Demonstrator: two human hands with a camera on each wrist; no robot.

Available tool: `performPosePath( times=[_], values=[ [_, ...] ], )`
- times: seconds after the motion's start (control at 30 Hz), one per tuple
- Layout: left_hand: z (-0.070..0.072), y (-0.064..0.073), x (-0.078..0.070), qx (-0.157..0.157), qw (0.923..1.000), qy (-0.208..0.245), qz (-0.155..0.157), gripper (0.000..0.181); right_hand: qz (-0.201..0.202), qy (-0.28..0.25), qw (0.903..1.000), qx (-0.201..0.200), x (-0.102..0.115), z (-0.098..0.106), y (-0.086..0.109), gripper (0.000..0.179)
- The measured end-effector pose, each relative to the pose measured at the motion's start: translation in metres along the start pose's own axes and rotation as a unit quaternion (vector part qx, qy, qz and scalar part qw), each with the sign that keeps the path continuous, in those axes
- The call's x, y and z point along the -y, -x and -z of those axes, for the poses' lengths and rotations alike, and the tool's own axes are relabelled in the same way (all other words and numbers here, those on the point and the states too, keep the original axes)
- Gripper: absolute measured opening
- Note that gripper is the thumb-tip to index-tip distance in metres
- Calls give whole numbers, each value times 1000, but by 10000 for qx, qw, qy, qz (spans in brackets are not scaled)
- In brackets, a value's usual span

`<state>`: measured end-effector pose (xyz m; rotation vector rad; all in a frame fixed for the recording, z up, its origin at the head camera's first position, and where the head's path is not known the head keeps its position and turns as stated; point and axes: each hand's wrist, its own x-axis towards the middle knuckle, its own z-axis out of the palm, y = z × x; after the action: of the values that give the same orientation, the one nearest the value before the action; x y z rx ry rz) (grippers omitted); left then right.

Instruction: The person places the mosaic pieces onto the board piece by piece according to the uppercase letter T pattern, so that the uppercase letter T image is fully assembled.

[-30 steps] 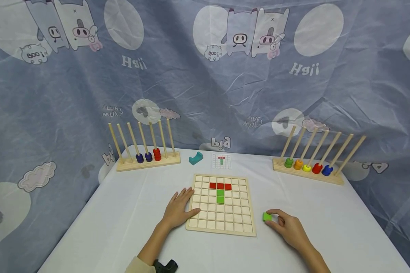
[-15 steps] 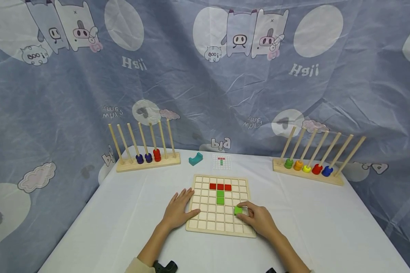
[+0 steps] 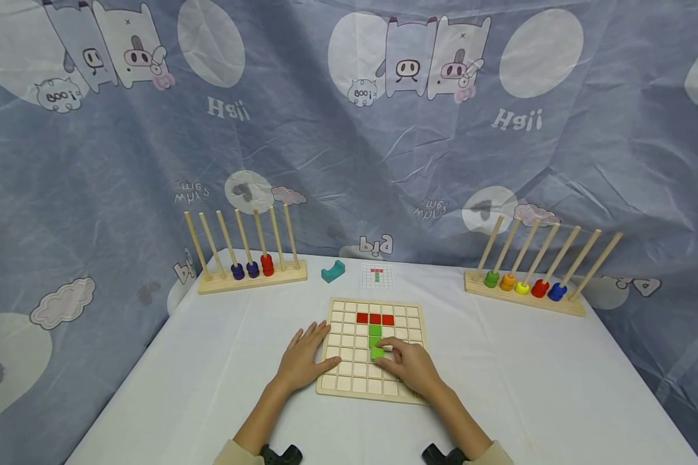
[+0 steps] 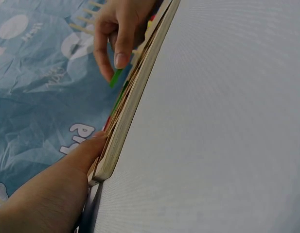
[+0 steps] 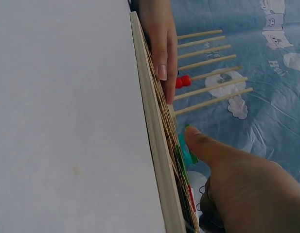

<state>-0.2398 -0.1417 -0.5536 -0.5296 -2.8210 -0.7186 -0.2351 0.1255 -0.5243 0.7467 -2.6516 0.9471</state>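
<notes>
A light wooden grid board (image 3: 344, 382) lies on the white table. Three red square tiles (image 3: 375, 318) form a row in its upper part, with two green tiles (image 3: 375, 330) in a column below the middle one. My right hand (image 3: 414, 367) pinches another green tile (image 3: 377, 353) between thumb and finger, just below that column. In the left wrist view this green tile (image 4: 115, 78) is tilted and appears slightly above the board. My left hand (image 3: 302, 358) rests on the board's left edge, fingers spread and thumb over the frame.
Behind the board lie a printed pattern card (image 3: 366, 283) and a teal curved block (image 3: 333, 271). Wooden peg racks with coloured beads stand at the back left (image 3: 291, 273) and back right (image 3: 477, 283). A patterned cloth (image 3: 349, 142) hangs behind the table.
My right hand has carried the green tile leftward from the table beside the board to below the green column. My left hand has stayed in place.
</notes>
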Motion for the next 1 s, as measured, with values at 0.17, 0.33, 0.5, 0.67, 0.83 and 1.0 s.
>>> performPosePath(
  times=[0.17,0.33,0.5,0.67,0.83,1.0],
  values=[
    [0,0,0,-9,10000,18,7,80,-112,79,9999,102,1,-2,-2,32],
    [-1,-1,0,-15,10000,16,0,80,-109,118,9998,123,1,-3,-2,31],
    [-1,0,1,1,10000,-5,-1,80,-107,140,9997,182,-1,-5,-1,31],
    [0,0,-1,-1,10000,43,7,80,-99,136,9996,206,-1,-6,-1,31],
    [1,0,-2,-22,10000,60,-11,80,-21,125,9998,181,-1,-6,-1,30],
    [1,0,-2,-25,10000,55,-1,79,92,163,9997,131,-1,-6,-1,31]
  ],
)
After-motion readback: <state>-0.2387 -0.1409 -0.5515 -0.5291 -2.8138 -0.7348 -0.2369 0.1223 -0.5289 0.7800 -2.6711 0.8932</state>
